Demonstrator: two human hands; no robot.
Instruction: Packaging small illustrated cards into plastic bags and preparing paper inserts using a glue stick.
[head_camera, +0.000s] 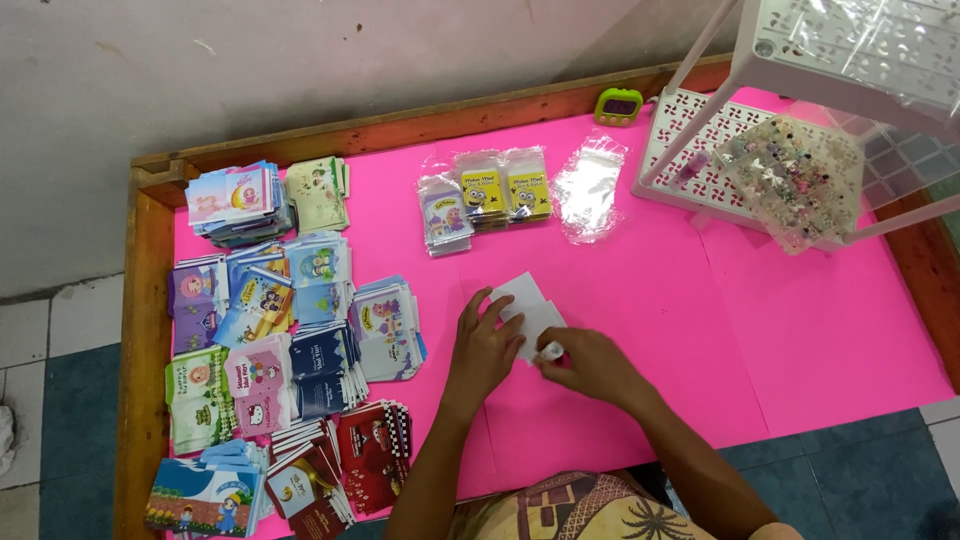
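White rack (800, 60) cut off by top and right edges. Near it, bead tray (790, 180) contents too small to tell. Hands (540, 350) cover part of white card (525, 300).

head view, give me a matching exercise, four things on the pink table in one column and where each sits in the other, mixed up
Things:
1. white paper pieces
2. empty clear bag
3. green timer
4. stacks of printed card packets

Places:
A. at the far wooden edge, beside the white rack
B. along the left side of the table
C. under the left hand and right hand
D. flat, right of three filled bags

Pairs: 1-C, 2-D, 3-A, 4-B
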